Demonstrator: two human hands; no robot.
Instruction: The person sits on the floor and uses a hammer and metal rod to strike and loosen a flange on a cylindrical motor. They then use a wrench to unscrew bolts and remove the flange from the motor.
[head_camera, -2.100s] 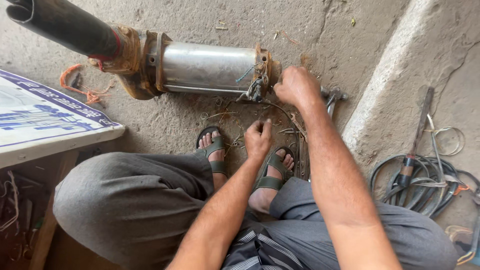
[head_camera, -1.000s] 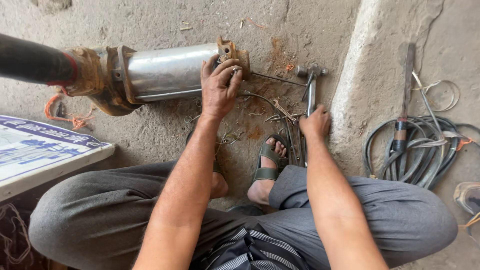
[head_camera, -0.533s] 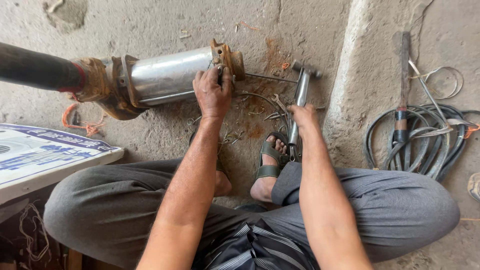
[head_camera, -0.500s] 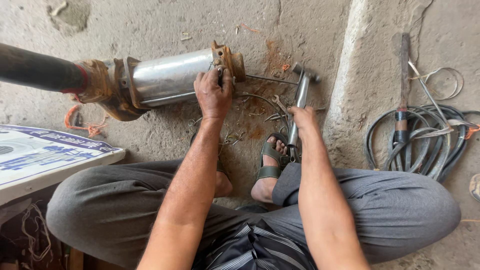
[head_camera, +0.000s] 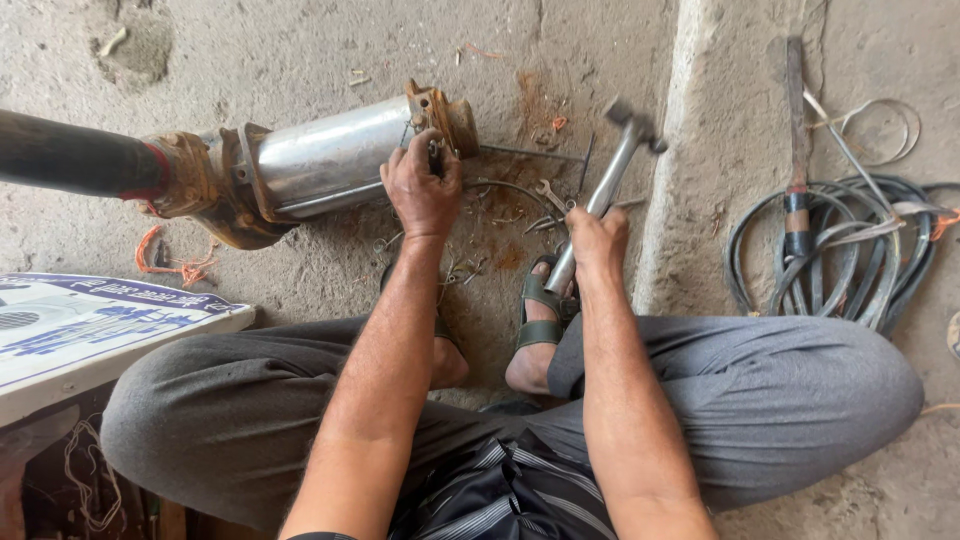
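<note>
A single long pump body, a steel cylinder with rusty cast ends, is laid across the concrete floor at the far left, joined on its left to one black pipe. A raised concrete kerb is seen running away on the right, and beyond it one coil of black cable with a long flat tool laid over it. One white printed board is propped at the near left.

The left hand is closed around a small dark tool, a punch or chisel as far as can be told, which is held against the rusty right end of the pump. The right hand is clenched on the handle of one steel hammer, whose head is raised above the floor to the right of the pump's end. Two sandalled feet are planted between the arms.

For the blow to land well, it is judged that the small tool should be kept square on its seat, the fingers kept low and clear of the struck end, and the hammer swung short and straight so that it is not deflected onto the knuckles. The pump would best be steadied, since it can roll.

One small spanner is seen among scattered wire offcuts, and one tangle of orange cord lies near the pump's left end.
</note>
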